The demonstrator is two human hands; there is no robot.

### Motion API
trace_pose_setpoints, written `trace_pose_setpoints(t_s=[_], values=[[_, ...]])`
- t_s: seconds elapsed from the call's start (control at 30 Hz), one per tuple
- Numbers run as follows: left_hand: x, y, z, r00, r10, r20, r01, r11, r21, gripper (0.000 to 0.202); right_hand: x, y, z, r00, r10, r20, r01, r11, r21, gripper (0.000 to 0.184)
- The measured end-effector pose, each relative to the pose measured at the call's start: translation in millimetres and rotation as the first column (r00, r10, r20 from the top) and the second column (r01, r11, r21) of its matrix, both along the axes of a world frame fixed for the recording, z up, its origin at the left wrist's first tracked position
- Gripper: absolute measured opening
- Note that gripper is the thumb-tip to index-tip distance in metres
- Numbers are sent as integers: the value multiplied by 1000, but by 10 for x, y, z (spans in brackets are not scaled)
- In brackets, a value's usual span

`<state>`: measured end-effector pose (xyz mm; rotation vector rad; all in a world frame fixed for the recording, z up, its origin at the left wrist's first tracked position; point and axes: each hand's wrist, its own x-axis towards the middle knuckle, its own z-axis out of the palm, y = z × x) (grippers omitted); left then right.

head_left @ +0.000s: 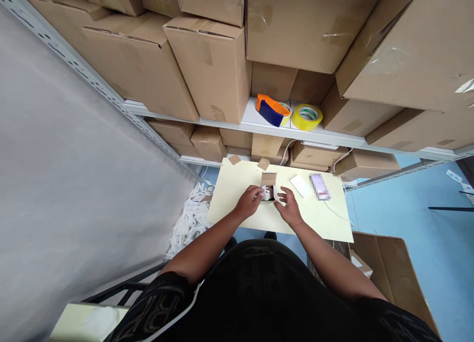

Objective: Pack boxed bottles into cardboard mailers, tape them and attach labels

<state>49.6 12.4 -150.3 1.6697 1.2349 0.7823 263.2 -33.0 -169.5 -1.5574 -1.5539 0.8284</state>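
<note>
A small cardboard box (269,178) stands open on the pale yellow table (229,198), its back flap raised and its white side flaps up. Something partly white lies inside, too small to make out. My left hand (249,202) is at the box's left side, with its fingers closed on the left flap. On the other side, my right hand (290,208) has its fingers apart, close to the right flap and holding nothing. Whether its fingertips touch that flap I cannot tell.
Right of the box lie a white rectangular item (300,186) and a blurred phone-like item (319,187) with a cable. Shelves above hold cardboard boxes (211,65), a tape dispenser (273,109) and a yellow tape roll (307,116). White scraps (188,218) cover the floor at left.
</note>
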Motion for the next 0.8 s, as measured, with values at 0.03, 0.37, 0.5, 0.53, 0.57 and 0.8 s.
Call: trace_pose_setpoints(t_s=[0.03,0.37,0.5,0.53,0.57,0.8], values=[[23,-1,-18,999,-34,-1,34,999,22,18,1,-17,-8,1000,27,0,-27,1000,12,60],[52,391,64,997,-51,-65,44,993,-107,86,-112,34,-102,940,160,302,-202,973,113,41],[-95,271,133,982,-163,-94,175,975,134,50,-126,72,-125,964,62,259,-94,989,113,37],[-121,217,119,979,-181,-98,196,964,178,44,-130,73,-127,972,45,230,-72,991,112,38],[-139,165,95,977,-187,-100,204,957,205,39,-135,70,-126,980,34,196,-56,992,109,37],[-136,68,-85,969,-130,-212,186,944,273,22,-155,32,-98,994,40,101,-47,996,69,26]])
